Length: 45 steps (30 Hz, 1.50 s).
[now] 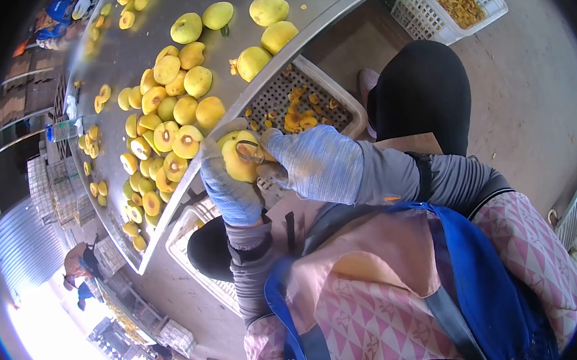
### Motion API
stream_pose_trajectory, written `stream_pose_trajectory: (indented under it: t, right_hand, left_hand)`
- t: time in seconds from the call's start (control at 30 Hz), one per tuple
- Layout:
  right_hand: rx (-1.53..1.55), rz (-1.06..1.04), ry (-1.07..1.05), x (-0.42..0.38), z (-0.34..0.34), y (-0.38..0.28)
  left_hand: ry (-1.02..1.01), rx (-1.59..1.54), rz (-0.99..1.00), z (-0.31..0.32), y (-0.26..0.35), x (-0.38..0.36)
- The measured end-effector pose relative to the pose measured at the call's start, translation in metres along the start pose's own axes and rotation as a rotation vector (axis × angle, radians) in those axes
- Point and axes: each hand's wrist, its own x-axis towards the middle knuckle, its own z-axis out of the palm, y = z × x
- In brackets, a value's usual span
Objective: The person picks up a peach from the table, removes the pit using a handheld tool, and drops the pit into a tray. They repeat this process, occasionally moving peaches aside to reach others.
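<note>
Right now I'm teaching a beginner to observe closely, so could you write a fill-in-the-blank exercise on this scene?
1. The left hand holds a fruit whose main colour is ____.
2. Covering the right hand is a blue-and-white ____.
3. The floor of the dark tray beside the table is dotted with many small ____.
4. The crate of scraps, farther from the hands, is coloured ____.

Missing words: yellow; glove; holes; white.
</note>
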Motion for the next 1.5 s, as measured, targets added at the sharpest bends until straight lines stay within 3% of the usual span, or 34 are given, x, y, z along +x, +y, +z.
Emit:
stream_pose_trajectory:
  t: [0.1,0.2,0.27,0.3,0.37,0.5,0.57,0.7,0.77,0.8,0.83,0.9,0.93,1.07,1.17,1.23,1.33,1.47,1.5]
  right_hand:
    - [-0.07,-0.026,0.05,-0.002,0.004,0.002]
    - [-0.009,0.034,-0.065,-0.001,-0.003,-0.004]
    - [-0.012,0.011,0.071,-0.003,0.002,-0.005]
    - [-0.013,0.013,0.071,-0.003,0.003,-0.004]
    - [-0.022,-0.008,-0.007,-0.001,0.003,0.0]
    - [0.002,-0.058,0.014,-0.002,0.011,0.006]
    - [-0.054,-0.101,0.05,-0.002,0.006,0.004]
    - [-0.126,-0.108,-0.035,-0.004,0.007,0.005]
    - [0.046,-0.214,-0.017,-0.011,0.019,0.002]
    - [0.048,-0.217,-0.015,-0.008,0.018,0.001]
    - [0.082,-0.119,-0.012,-0.006,0.014,-0.001]
    - [0.142,0.081,0.0,-0.003,0.005,-0.004]
    - [0.155,0.1,-0.013,-0.002,0.004,-0.004]
    - [0.109,0.082,0.033,-0.001,0.007,-0.005]
    - [0.191,0.143,-0.005,0.0,0.008,-0.007]
    - [0.215,0.123,0.073,-0.002,0.012,-0.006]
    - [0.261,0.131,0.054,-0.002,0.015,-0.004]
    - [0.206,0.11,0.05,-0.003,0.013,-0.005]
    - [0.184,0.104,0.027,-0.003,0.01,-0.005]
  left_hand:
    - [-0.031,0.271,0.088,-0.004,-0.002,0.0]
    - [-0.021,-0.002,-0.007,0.005,-0.003,-0.002]
    - [0.124,0.024,0.13,0.007,-0.014,0.0]
    - [0.123,0.024,0.128,0.008,-0.013,0.0]
    - [0.052,-0.114,-0.07,0.009,-0.007,0.001]
    - [0.06,0.007,-0.121,0.003,-0.006,0.002]
    - [-0.04,-0.213,-0.182,0.0,-0.006,0.001]
    - [0.018,-0.287,-0.119,-0.004,-0.018,0.004]
    - [-0.227,-0.085,0.168,-0.016,-0.022,0.005]
    - [-0.429,-0.414,0.047,-0.012,-0.011,0.008]
    - [-0.425,-0.414,0.047,-0.007,-0.012,0.005]
    - [0.227,0.394,0.41,0.009,-0.019,-0.004]
    - [0.096,0.145,0.257,0.004,-0.012,-0.004]
    - [0.13,-0.122,0.189,0.008,-0.014,-0.004]
    - [0.108,0.125,0.269,0.008,-0.016,-0.004]
    - [0.145,0.459,0.483,0.01,-0.022,-0.004]
    - [0.173,0.634,0.596,0.016,-0.02,-0.008]
    - [0.139,0.634,0.64,0.013,-0.019,-0.007]
    - [0.132,0.598,0.549,0.012,-0.018,-0.007]
